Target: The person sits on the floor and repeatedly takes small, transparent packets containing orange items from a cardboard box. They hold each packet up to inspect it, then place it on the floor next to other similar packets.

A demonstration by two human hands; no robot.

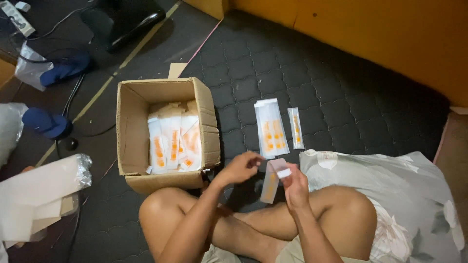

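Just below the middle of the frame, above the crossed legs, the person holds a slim white sachet with orange print [269, 184] between both hands. The right hand [295, 187] grips it near its top end, thumb and fingers pressed on the packet and on a small white flap or tab there; the left hand [242, 167] comes in from the left with its fingertips pinched together at the same top end. The sachet hangs down, slightly tilted, clear of the floor.

By the look of it, the step in hand is work on the packet's top end, folding or sealing the flap; it calls for a steady pinch from both hands so the thin packet does not buckle.

Right of centre, higher in the frame, a stack of like sachets [271, 129] lies flat on the dark quilted mat [341, 97], with a single narrower sachet [296, 127] just beside it on the right. Left of centre stands an open cardboard box [129, 126] with many more sachets inside. A floral cushion [419, 195] sits at lower right, and a bundle of white sheets in clear wrap [44, 190] at lower left. At upper left are blue slippers [46, 122], cables and a power strip [17, 17], well apart from the hands. Nothing lies between the hands and the stack or box.
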